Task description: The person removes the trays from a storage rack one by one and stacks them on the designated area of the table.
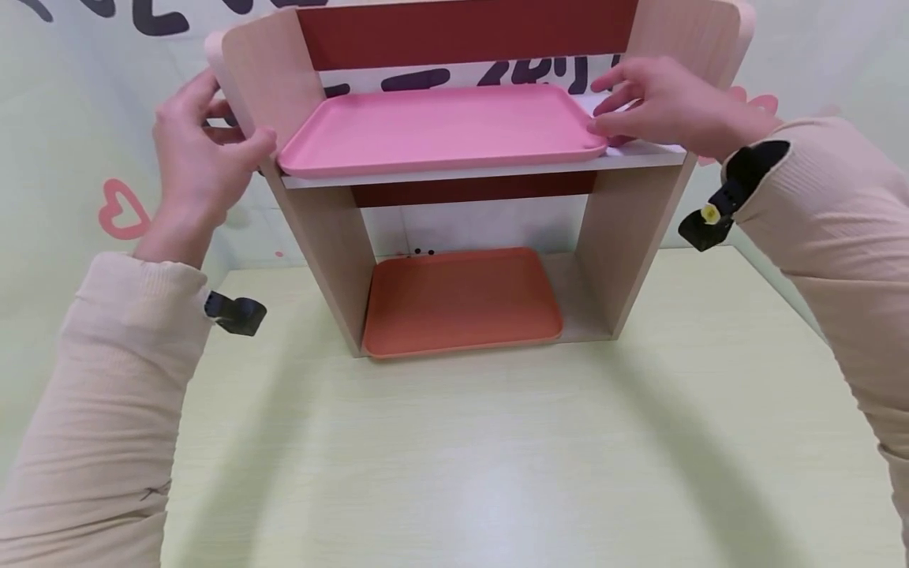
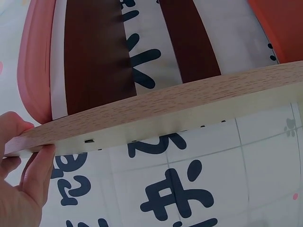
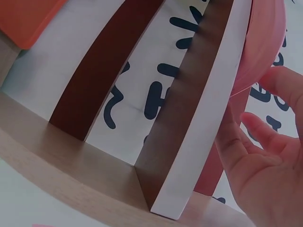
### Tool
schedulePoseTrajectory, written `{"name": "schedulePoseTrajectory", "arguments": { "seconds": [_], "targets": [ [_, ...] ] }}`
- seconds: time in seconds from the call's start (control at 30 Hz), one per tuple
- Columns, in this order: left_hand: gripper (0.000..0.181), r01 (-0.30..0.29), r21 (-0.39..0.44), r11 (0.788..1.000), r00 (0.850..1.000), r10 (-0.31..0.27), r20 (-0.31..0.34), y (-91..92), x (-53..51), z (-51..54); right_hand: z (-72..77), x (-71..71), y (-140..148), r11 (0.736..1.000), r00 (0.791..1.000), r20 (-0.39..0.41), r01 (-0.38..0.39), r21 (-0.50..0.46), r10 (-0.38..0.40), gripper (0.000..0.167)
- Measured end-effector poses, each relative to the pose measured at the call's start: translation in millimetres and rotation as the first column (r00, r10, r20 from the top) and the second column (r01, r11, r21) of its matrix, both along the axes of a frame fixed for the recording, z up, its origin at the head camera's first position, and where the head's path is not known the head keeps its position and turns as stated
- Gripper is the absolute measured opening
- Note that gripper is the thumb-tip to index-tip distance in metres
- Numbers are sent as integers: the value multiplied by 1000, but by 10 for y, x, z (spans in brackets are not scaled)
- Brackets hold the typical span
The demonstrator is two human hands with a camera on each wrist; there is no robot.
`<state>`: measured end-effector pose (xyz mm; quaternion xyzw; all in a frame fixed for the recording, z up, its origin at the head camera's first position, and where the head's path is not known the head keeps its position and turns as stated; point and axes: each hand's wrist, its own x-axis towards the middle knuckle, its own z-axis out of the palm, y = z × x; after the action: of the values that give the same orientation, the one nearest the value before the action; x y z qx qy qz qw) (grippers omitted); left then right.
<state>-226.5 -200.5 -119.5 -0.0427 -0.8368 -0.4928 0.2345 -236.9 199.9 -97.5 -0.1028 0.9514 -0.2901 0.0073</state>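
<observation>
A pink tray (image 1: 447, 130) lies on the white upper board of a small wooden shelf unit (image 1: 312, 237). My left hand (image 1: 206, 150) grips the unit's left side panel, its thumb at the front edge and its fingers around the outside. The left wrist view shows this hand (image 2: 26, 175) on both faces of the panel. At the tray's right end, my right hand (image 1: 660, 106) touches the rim with loosely bent fingers. In the right wrist view, fingertips of that hand (image 3: 265, 161) meet the tray's edge (image 3: 260, 42), spread apart from one another.
An orange tray (image 1: 461, 304) lies on the unit's lower level, with bare board on its right. The unit stands on a pale wooden table (image 1: 454, 442), against a white sheet (image 1: 85, 87) printed with dark characters and pink hearts. Dark red strips (image 1: 469, 35) cross its back.
</observation>
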Motion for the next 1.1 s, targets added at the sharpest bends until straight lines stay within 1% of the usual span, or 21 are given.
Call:
{"name": "schedulePoseTrajectory", "arguments": {
  "seconds": [0.17,0.23,0.5,0.7,0.77,1.0,1.1],
  "targets": [
    [51,-7,10,1000,1000,7,10,-11,9,-9,4,-65,-26,999,1000,6,-8,32,8,65],
    [51,-9,8,1000,1000,9,12,-12,10,-12,10,-93,-28,1000,1000,25,-4,29,3,67],
    [51,-6,-6,1000,1000,6,5,-10,-5,-3,7,-167,-36,999,997,66,38,27,-39,70],
    [51,-15,-14,1000,1000,15,3,-22,5,-8,6,-199,-61,998,996,66,56,43,-59,62],
    [51,-22,-23,1000,1000,22,4,-20,9,-13,5,-220,-68,997,995,81,60,39,-63,60],
    [50,-30,-49,998,999,31,7,1,-6,-22,-7,-241,-54,993,987,113,108,51,-113,60],
    [50,-36,-60,998,999,36,5,6,-3,-33,-3,-234,-42,993,983,139,115,36,-119,58]
  ]
}}
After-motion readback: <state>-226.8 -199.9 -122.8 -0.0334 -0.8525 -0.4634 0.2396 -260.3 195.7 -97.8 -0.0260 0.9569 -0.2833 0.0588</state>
